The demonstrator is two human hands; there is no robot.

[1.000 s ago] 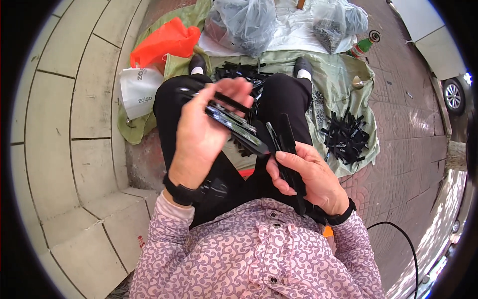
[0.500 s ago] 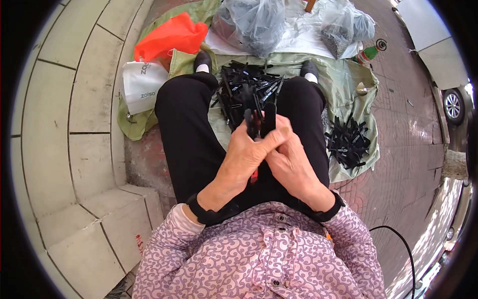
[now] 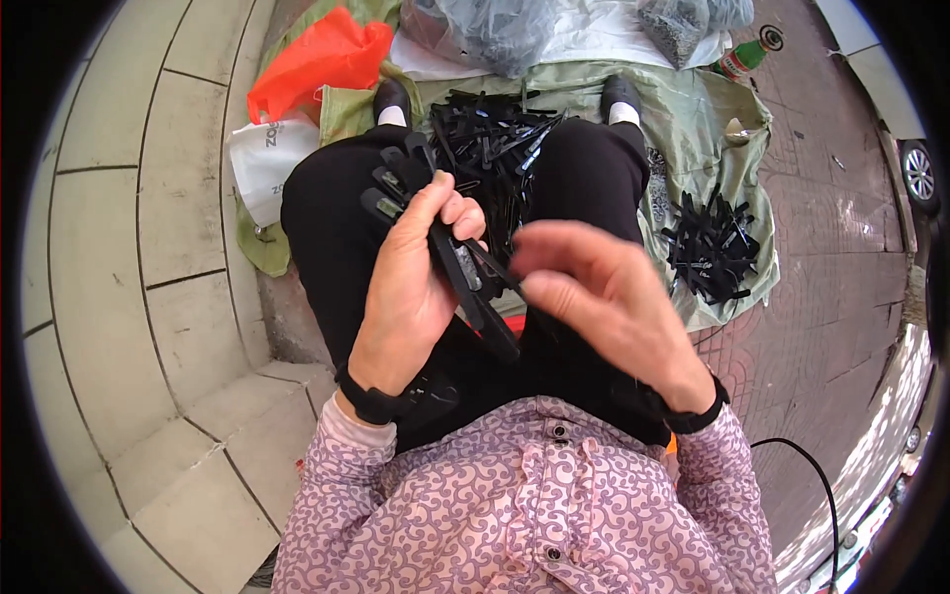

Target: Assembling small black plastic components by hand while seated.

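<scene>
Fanned black plastic strips point(image 3: 450, 247), slanting down-right

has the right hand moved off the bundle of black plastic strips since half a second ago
Yes. The right hand has let go and drawn rightward, over the right black-trousered thigh; the left hand holds the strips.

Bright daylight fills the picture. The right hand point(image 3: 604, 297) looks blurry. Sunny spots and shade speckle the brick pavement point(image 3: 841, 327). Straight lines bend near the dark round rim.

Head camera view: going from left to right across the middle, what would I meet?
Pale paving slabs → white bag → left hand holding a bundle of black strips → right hand → small pile of black strips → red brick paving.
</scene>
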